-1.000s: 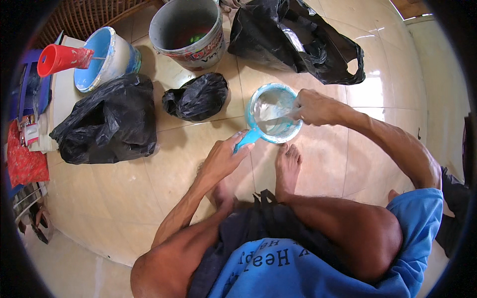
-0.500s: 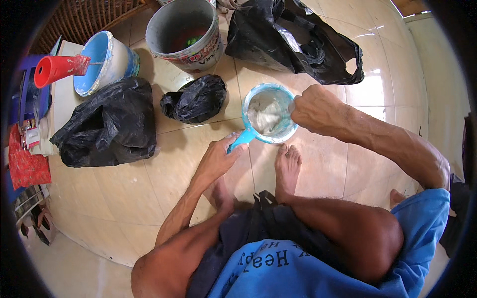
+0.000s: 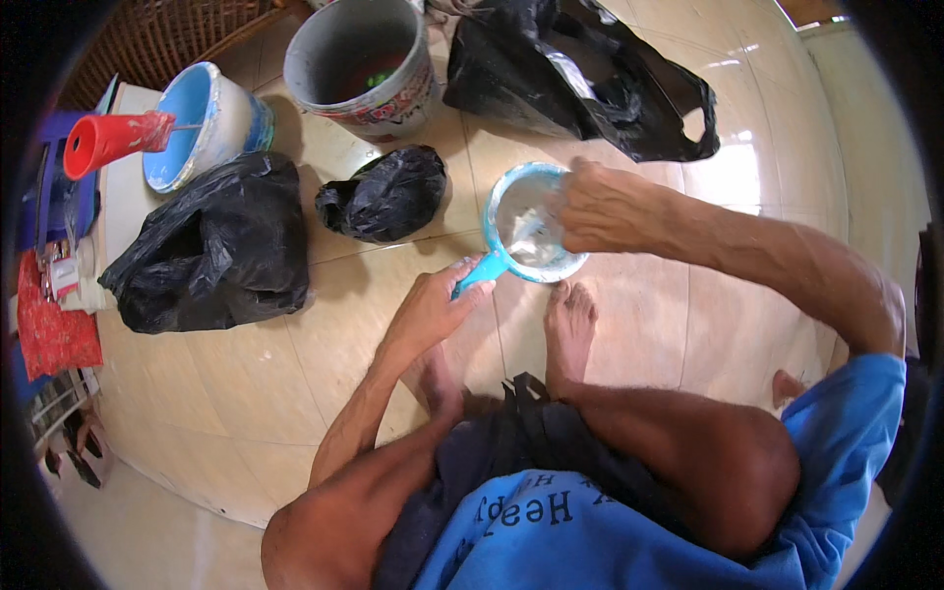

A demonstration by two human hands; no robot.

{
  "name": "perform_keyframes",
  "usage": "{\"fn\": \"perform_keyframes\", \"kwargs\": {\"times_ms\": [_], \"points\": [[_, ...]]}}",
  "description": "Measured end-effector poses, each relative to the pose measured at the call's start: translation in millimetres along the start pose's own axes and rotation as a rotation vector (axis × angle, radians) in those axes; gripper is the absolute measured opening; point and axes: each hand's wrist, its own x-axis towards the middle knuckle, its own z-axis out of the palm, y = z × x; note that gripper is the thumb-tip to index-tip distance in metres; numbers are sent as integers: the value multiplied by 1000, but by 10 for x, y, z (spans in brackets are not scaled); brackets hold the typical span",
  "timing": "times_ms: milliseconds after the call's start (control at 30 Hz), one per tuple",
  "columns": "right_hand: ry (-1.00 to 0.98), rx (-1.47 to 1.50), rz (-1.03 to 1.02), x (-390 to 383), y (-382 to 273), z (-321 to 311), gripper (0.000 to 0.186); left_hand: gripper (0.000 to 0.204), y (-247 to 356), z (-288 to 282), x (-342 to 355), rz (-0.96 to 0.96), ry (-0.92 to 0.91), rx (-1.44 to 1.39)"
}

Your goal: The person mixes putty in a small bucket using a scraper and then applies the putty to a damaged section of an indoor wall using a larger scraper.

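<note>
A light-blue plastic dipper (image 3: 496, 218) sits in front of my feet, its mouth facing up and its rim smeared with white. White paste (image 3: 531, 228) lies inside it. My left hand (image 3: 438, 307) is closed round the dipper's short handle (image 3: 481, 274). Over the right side of the rim, my right hand (image 3: 608, 208) is curled into a fist, slightly blurred. It covers part of the dipper's mouth, and whatever it grips is hidden.
Black plastic bags lie at the left (image 3: 211, 241), in the middle (image 3: 385, 194) and at the far right (image 3: 551, 84). Behind them stand a grey bucket (image 3: 411, 96) and a paint-smeared white bucket (image 3: 228, 123) with a red-handled paint roller (image 3: 108, 141) across it. Glossy tiles (image 3: 216, 403) cover the floor.
My right hand has moved left and inward over the dipper's mouth, hiding more of it. My left hand keeps its hold on the handle. The paste's shape inside looks different.
</note>
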Motion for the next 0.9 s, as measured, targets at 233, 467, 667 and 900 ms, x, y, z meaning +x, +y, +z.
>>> {"fn": "perform_keyframes", "kwargs": {"times_ms": [233, 467, 667, 900], "points": [[-114, 10, 241, 101, -29, 70, 9, 54, 121, -66, 80, 101, -1, 187], [-307, 369, 388, -95, -224, 162, 7, 51, 331, 9, -41, -1, 28, 348], [-316, 1608, 957, -231, -202, 99, 16, 48, 99, 90, -55, 82, 83, 162], [-183, 1153, 897, -297, 69, -47, 23, 44, 192, 8, -103, -66, 40, 55]]}}
